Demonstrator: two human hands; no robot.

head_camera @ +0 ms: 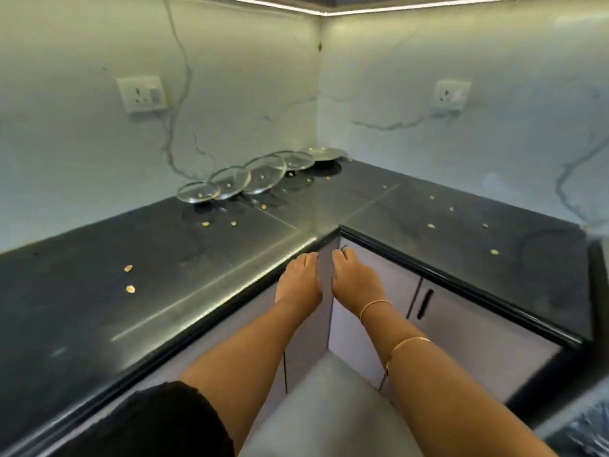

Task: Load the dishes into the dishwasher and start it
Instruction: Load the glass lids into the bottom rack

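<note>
My left hand [300,282] and right hand [355,281], fingers straight and holding nothing, reach the grey cabinet corner [325,311] under the black stone surface [164,255]; round glass lids [263,174] lie well beyond.

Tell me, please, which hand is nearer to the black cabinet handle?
Right. The right hand sits just left of the cabinet handle; the left hand lies beyond it, farther left.

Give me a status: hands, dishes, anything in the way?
Left hand and right hand empty, touching corner cabinet doors. Glass lids and steel plate on counter, untouched. Only crumbs in between.
</note>
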